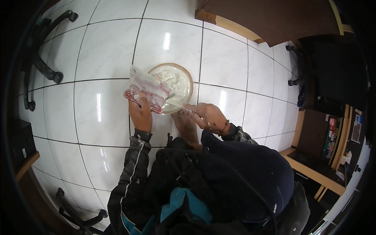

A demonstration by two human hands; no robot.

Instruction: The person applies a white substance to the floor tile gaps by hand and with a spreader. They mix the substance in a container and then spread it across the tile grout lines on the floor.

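My left hand [140, 115] grips a wide, smeared plastering blade [149, 84] by its red handle, tilted over the left part of a round bucket or bowl [176, 75] of thick white paste [170, 80] on the tiled floor. Closed round the handle of a paste-coated scraper [175, 102] is my right hand [205, 115], at the lower right of the bowl; the scraper's blade is in or just over the paste. Pale smears cover both tools, and flecks dot my right hand. My bare foot [184, 127] is just below the bowl, partly behind my right hand.
Black wheeled chair bases stand at the upper left [47, 64] and lower left [82, 217]. A brown wooden desk [270, 13] edges the top right, and a wooden shelf unit [309, 141] with small items is at the right. A dark box [21, 139] sits at the left.
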